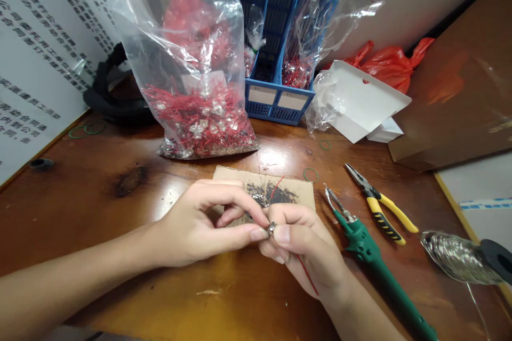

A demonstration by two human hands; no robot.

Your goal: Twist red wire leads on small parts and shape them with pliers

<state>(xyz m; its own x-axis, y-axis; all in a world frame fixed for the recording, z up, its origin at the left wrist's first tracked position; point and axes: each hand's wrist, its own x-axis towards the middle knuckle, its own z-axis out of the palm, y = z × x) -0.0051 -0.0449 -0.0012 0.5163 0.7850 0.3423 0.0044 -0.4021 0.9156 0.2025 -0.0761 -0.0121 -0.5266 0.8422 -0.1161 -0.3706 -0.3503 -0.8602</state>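
Note:
Both hands meet over a scorched piece of cardboard (pixel 228 175). Between their fingertips is a small shiny metal part (pixel 271 228); its exact kind is too small to make out. My left hand (pixel 216 218) pinches it from the left with thumb and forefinger. From the other side, my right hand (pixel 304 240) grips the same part between thumb and bent forefinger. A thin red wire (pixel 308 275) runs out below my right hand. Another short red wire (pixel 277 186) sticks up above the fingers, beside shiny metal bits on the blackened patch.
To the right lie a green soldering iron (pixel 372 261), yellow-handled long-nose pliers (pixel 382 208) and a solder wire spool (pixel 456 256). Behind stand a clear bag of red-wired parts (pixel 200 117), a blue divided rack (pixel 280 101), a white box (pixel 364 101) and a large cardboard box (pixel 460 74).

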